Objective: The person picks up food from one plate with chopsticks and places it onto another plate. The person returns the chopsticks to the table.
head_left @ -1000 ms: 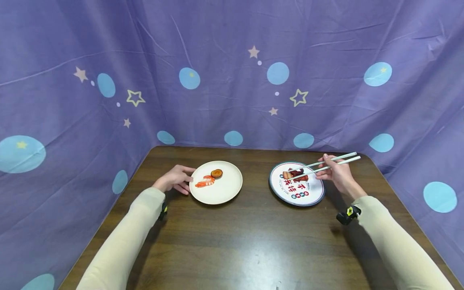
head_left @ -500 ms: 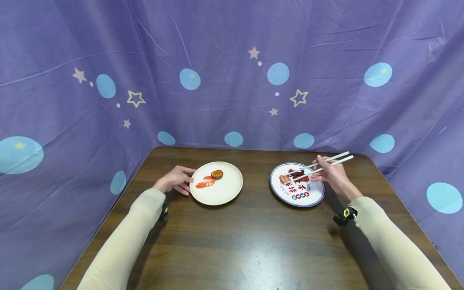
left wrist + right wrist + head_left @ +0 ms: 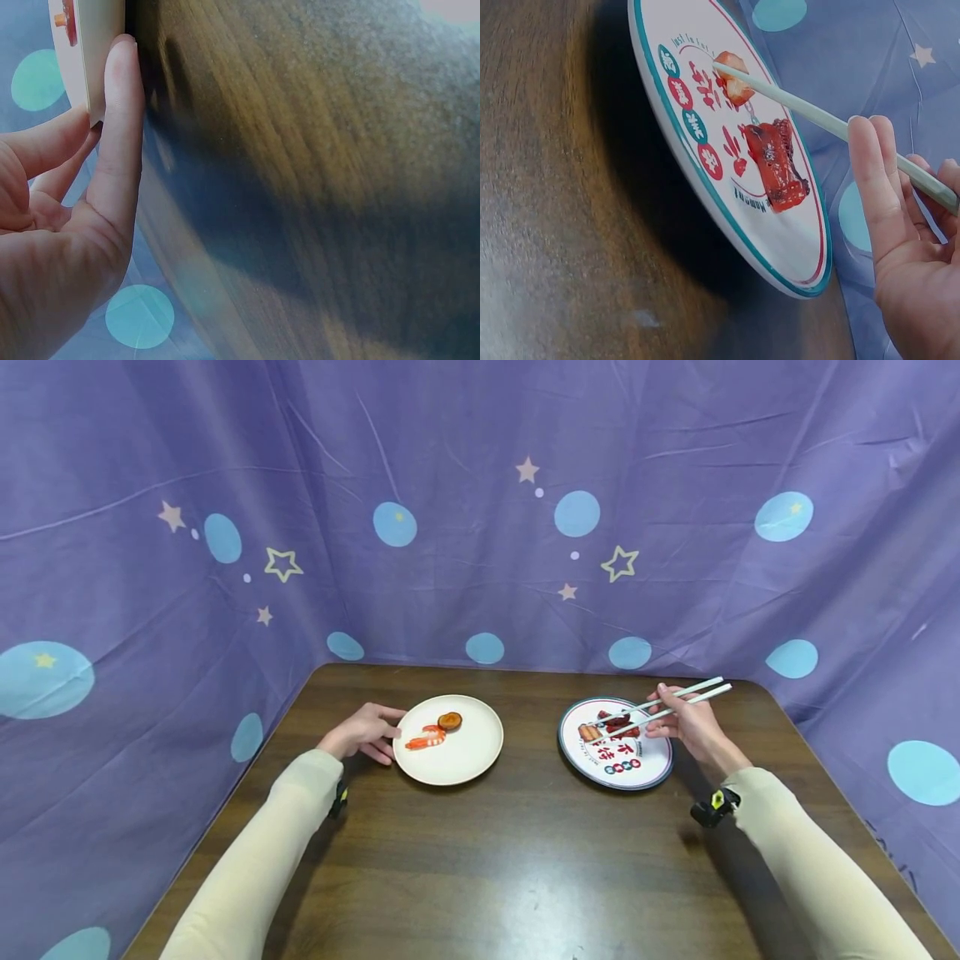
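Observation:
In the head view, my left hand (image 3: 369, 732) holds the left rim of a cream plate (image 3: 480, 758), with the thumb on the edge. A red-and-white shrimp (image 3: 425, 739) and a round brown mushroom (image 3: 450, 721) lie on that plate. Over at the right, my right hand (image 3: 692, 720) grips a pair of pale chopsticks (image 3: 693, 693). Their tips lie on both sides of a striped orange-brown food piece (image 3: 735, 77) on a white plate (image 3: 780, 262) with red lettering. Whether the piece is lifted I cannot tell. Dark red glazed meat (image 3: 780, 165) lies beside it.
Both plates stand on a brown wooden table (image 3: 495, 860), a stretch of wood between them. Behind and along the sides hangs a purple curtain (image 3: 465, 602) with blue spots and stars. A black wrist camera (image 3: 714, 808) sits on the right sleeve.
The right hand and chopsticks have shifted left, and the striped food piece has come left, away from the dark red meat. Over the last half second little moves. The left hand stays put.

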Tool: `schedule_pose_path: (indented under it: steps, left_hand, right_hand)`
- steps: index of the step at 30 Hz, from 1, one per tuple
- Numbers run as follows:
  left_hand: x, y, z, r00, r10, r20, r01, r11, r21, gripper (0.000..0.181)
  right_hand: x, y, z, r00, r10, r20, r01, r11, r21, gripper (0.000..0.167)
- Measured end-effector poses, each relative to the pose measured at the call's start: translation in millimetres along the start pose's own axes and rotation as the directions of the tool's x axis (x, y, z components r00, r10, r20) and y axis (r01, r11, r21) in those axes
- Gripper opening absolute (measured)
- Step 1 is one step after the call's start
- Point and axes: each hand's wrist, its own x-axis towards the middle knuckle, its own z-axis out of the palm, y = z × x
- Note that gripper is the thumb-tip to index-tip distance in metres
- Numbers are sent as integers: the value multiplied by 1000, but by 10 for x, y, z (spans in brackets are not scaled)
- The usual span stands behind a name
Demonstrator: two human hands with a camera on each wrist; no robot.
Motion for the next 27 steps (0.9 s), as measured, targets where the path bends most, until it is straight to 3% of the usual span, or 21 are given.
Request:
schedule_pose_path:
  steps: [17,27]
  left_hand:
    - [-7,-22,7,1000,-2,-6,2,1000,-8,63]
    - [-16,-3,6,1000,-5,-9,5,1000,-5,63]
  right_hand:
    - [34,59,41,997,-52,-58,50,998,-35,32]
    - [36,-19,-9,999,-14,-31,12,998,-60,32]
